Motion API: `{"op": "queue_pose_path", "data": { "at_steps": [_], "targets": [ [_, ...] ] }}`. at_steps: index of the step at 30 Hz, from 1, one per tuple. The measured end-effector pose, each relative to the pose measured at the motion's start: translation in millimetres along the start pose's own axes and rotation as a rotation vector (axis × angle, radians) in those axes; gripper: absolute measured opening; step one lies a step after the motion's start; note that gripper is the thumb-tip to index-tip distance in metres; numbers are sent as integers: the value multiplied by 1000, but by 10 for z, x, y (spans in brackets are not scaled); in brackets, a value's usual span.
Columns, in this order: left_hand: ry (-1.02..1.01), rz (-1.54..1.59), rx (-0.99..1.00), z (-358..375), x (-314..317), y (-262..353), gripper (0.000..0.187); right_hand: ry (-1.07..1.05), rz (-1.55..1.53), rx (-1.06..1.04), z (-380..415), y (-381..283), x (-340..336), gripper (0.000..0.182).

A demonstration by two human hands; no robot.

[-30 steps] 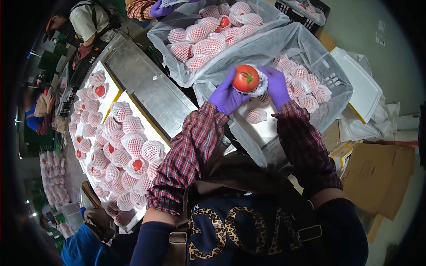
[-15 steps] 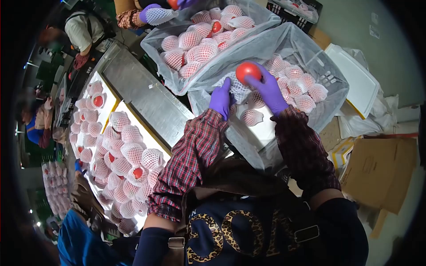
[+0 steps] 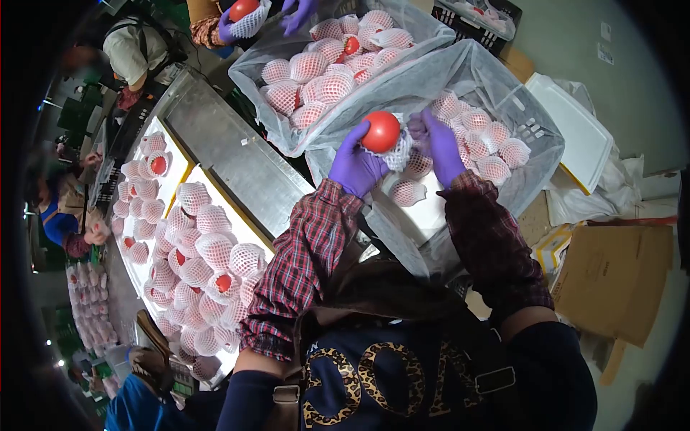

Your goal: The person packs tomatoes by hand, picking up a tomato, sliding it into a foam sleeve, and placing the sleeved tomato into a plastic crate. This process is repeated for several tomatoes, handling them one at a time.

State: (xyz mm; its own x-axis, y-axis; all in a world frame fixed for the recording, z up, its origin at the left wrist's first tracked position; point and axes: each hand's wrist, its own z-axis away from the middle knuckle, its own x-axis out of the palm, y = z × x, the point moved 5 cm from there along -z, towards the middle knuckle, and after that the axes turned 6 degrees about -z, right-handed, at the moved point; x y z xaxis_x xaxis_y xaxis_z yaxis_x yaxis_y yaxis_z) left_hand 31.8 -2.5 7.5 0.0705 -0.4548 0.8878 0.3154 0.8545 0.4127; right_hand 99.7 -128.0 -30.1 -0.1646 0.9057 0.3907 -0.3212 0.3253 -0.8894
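In my left hand [image 3: 358, 164] is a smooth red tomato [image 3: 382, 131], its lower side sitting in a white foam net sleeve [image 3: 397, 152]. My right hand [image 3: 438, 146] is just right of the tomato, with fingers curled in at the edge of the sleeve; its fingertips are partly hidden. Both hands wear purple gloves. Below them stands a crate lined with translucent plastic [image 3: 460, 237], where several net-wrapped tomatoes [image 3: 493, 168] lie on a white base, most of them toward the far right side.
A second lined crate [image 3: 277, 129] full of wrapped tomatoes adjoins at the back; a co-worker's gloved hand [image 3: 228, 27] holds a tomato above it. Left, wrapped tomatoes [image 3: 208, 262] cover white trays beside a metal table [image 3: 223, 136]. Right are a foam lid [image 3: 575, 129] and cardboard box [image 3: 618, 280].
The tomato has passed from my right hand to my left and now sits in the foam sleeve. My right hand has curled beside it. The co-worker's tomato is now partly sleeved.
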Motion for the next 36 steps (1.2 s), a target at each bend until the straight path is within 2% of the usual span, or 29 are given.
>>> {"op": "queue_pose_path", "data": {
  "at_steps": [1,2,3,6,8,9,11,12,13,15,16,17,19,20,22,23,25,26,28,29,32,33,34,35,36],
  "targets": [
    [-48,54,-28,15,1,2,51,-47,-106,195,40,154,82,31],
    [-100,104,-60,17,-4,-11,52,-432,382,-199,112,79,222,31],
    [-108,35,-62,-16,-101,-44,50,-624,719,-744,291,19,308,31],
    [-89,-101,-13,70,-5,0,49,-277,-394,366,20,333,131,20],
    [49,-359,-7,3,-76,-54,43,-38,-97,86,149,-224,140,28],
    [178,-647,45,-41,-92,-73,34,83,49,-46,247,-432,143,34],
    [300,-669,44,-146,-365,-137,30,-109,387,-415,307,-356,239,39],
    [363,-684,39,-180,-494,-153,29,-137,514,-502,327,-305,262,43],
    [330,-636,-7,-189,-506,-159,29,-157,637,-595,354,-263,291,47],
    [299,-469,-106,-188,-484,-213,33,-67,800,-589,297,-234,273,58],
    [285,-387,-155,-180,-454,-243,36,-106,593,-388,203,-197,189,59],
    [248,-465,-123,-180,-397,-228,45,-143,386,-190,125,-173,92,60],
    [289,-404,-214,-158,-425,-263,51,-222,50,212,46,-116,-115,57],
    [308,-373,-256,-158,-439,-265,54,-343,365,27,22,-280,-251,54],
    [313,-384,-193,-221,-471,-211,56,-564,996,-343,41,-528,-489,47],
    [329,-372,-152,-238,-482,-191,55,-608,897,-386,-82,-766,-508,41],
    [368,-350,-120,-209,-471,-192,54,-719,1177,-550,-429,-1494,-497,27],
    [391,-369,-85,-236,-460,-149,54,-398,604,-149,-547,-1854,-531,23],
    [479,-392,-34,-163,-590,-152,55,7,519,-296,-1061,-2214,-836,31],
    [531,-408,-30,-163,-601,-132,56,96,241,-60,-1277,-2186,-920,38],
    [636,-432,-11,-137,-594,-129,59,-506,1004,-34,-1185,-1158,-636,32],
    [638,-432,-10,-130,-583,-127,61,-532,1351,-184,-1086,-771,-616,30],
    [640,-433,-7,-129,-579,-132,62,-574,1362,16,-993,-371,-640,33],
    [669,-440,25,-133,-591,-133,59,-547,1674,-82,-950,33,-701,33],
    [621,-397,62,-135,-536,-156,54,-621,1594,-277,-920,491,-873,36]
  ]
}}
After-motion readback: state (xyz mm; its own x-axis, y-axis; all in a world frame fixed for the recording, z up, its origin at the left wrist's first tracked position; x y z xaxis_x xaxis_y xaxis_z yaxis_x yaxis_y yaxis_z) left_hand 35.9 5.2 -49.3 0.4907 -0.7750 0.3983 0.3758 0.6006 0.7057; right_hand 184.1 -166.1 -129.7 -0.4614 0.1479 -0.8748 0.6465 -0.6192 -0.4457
